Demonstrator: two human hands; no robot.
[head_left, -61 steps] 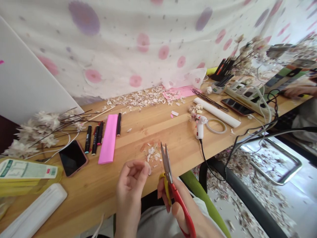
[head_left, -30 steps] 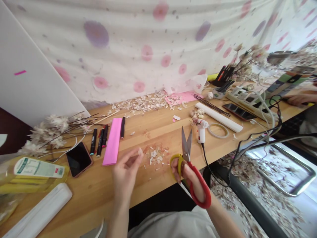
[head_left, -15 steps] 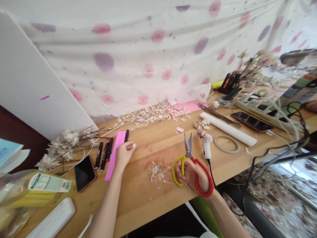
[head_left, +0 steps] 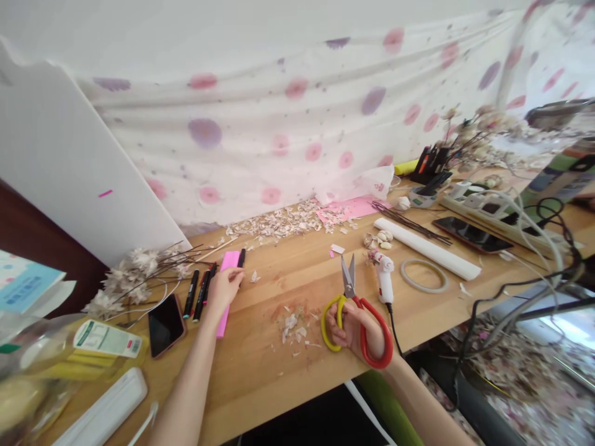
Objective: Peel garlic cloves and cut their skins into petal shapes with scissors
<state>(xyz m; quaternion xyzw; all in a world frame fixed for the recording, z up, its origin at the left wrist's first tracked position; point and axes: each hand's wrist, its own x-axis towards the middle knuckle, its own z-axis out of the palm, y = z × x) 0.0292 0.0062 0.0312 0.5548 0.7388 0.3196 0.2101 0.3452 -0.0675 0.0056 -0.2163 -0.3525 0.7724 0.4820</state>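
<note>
My left hand (head_left: 225,287) is over the pink strip (head_left: 224,325), its fingers closed together on a black marker (head_left: 242,257) lying along the strip's right side. A small white petal-like piece (head_left: 255,277) rests on the table just right of those fingertips. My right hand (head_left: 356,328) holds scissors (head_left: 348,286) by their yellow and red handles. The blades point up and away, slightly apart, with nothing between them. Left of the scissors lies a small heap of pale scraps (head_left: 292,325).
More markers (head_left: 201,294), a phone (head_left: 166,326) and dried flowers (head_left: 139,266) lie at left, near a large bottle (head_left: 109,341). On the right are a white glue gun (head_left: 385,279), a ring (head_left: 424,276), a white roll (head_left: 427,249) and a power strip (head_left: 502,217) with tangled cables.
My left hand has let go of the small white piece, which now lies on the table, and moved slightly left onto the black marker. My right hand still holds the scissors. The view shifted slightly.
</note>
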